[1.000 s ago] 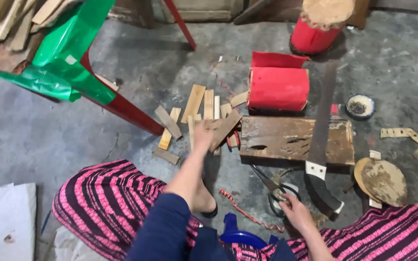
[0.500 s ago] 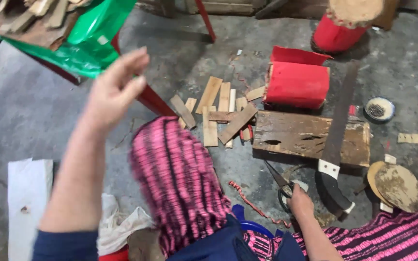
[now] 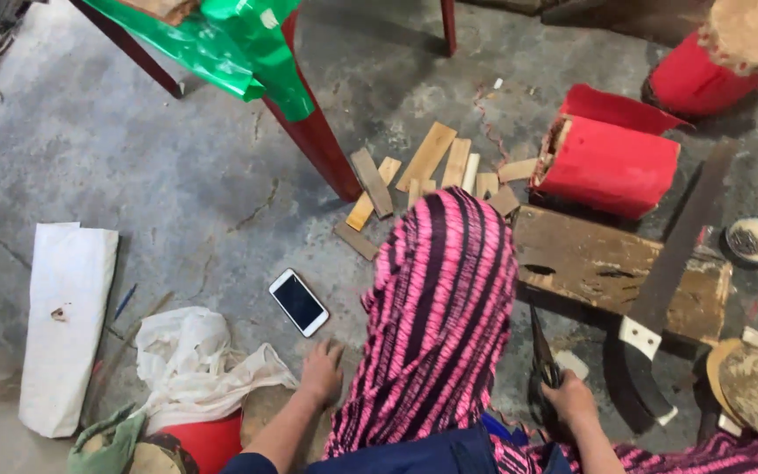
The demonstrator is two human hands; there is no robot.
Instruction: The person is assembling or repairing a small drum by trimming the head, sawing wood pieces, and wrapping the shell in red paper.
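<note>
I see a glossy glass-faced phone point(image 3: 298, 302) on rough matt concrete floor point(image 3: 177, 175); beside the phone, crumpled white cloth point(image 3: 199, 364); beyond, worn wooden board point(image 3: 589, 268).

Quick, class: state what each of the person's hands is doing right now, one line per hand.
Left hand: open, palm down on the concrete floor, holding nothing.
Right hand: closed around the dark handle of a tool.

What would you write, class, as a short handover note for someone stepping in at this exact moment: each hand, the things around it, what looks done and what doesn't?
Left hand: empty, palm down on the concrete floor, beside the white phone.
Right hand: gripping a dark tool, blade towards the wooden board.
Cut wood strips lie past the raised knee.
A large blade rests across the board.
Red-wrapped block lies uncut behind it.
</note>
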